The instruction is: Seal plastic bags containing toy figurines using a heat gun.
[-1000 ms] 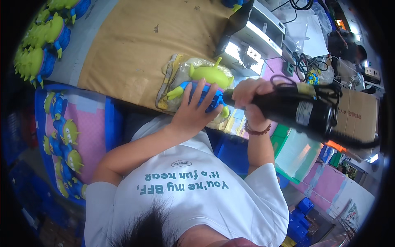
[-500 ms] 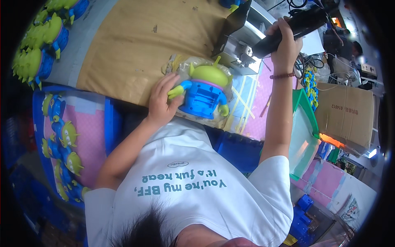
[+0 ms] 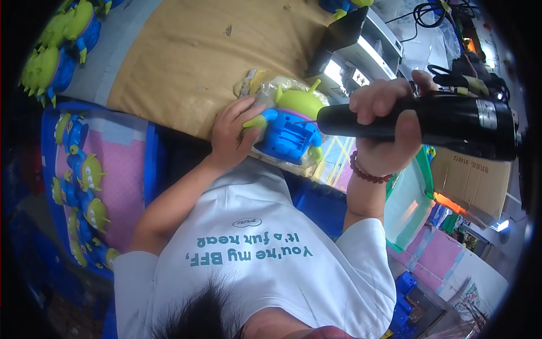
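Note:
A toy figure with a green head and a blue body lies on clear plastic at the table's front edge. Its blue back, with a slotted panel, faces up. My left hand is closed around the figure's green hand on the left side. In my right hand is a black electric screwdriver, held almost level. The driver's thin tip reaches the upper part of the figure's back; whether a screw sits under it is too small to tell.
Behind the figure stands a metal screw feeder box. More toy figures fill the blue tray at left, and several others stand at the far left. A green-edged bin and a cardboard box are at right.
My right hand has brought the electric screwdriver from the feeder box nearer to me and down to the figure's back. My left hand keeps its hold on the figure.

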`<state>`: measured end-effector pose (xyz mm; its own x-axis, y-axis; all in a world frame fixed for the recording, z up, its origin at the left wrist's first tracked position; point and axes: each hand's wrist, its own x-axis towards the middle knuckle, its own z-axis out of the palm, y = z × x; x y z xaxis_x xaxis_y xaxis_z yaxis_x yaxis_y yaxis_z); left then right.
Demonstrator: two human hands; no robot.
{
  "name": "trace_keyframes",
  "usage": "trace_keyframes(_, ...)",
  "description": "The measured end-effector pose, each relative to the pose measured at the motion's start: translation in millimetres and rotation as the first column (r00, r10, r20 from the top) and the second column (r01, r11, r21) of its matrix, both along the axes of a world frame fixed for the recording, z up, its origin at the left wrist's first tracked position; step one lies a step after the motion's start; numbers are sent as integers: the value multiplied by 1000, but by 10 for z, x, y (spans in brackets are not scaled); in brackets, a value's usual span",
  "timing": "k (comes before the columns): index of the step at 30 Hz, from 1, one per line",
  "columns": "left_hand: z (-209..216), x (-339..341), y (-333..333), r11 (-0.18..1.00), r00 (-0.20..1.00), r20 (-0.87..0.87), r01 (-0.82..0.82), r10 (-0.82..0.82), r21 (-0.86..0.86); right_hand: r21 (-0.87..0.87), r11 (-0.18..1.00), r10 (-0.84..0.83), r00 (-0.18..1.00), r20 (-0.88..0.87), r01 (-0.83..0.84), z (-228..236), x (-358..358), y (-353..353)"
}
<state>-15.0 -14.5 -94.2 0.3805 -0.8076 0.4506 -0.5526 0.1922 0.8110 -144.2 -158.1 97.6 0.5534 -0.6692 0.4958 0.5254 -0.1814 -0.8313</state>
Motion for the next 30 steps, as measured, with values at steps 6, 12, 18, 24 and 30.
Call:
trace_keyframes(6, 1, 12, -7, 1000, 1000, -7, 8, -8, -12, -181, 983, -37, 994, -102, 18, -110, 88, 71)
trace_keyframes(12, -37, 26, -1, 1000, 1000, 11, 7, -7, -4, -154, 986, 31, 988, -153, -55, -443, 169, 155)
trace_keyframes(18, 12, 39, -14, 1000, 1000, 2, 9, -9, 3, -166, 974, 142, 985, -94, -156, -543, 173, 101)
trace_keyframes(24, 14, 46, -6, 1000, 1000, 0, 10, -10, 3, -170, 961, 205, 975, -87, -217, -566, 144, 84)
trace_keyframes(30, -25, 35, 15, 1000, 1000, -19, 12, -11, 23, -147, 971, 181, 981, -75, -191, -557, 185, 121)
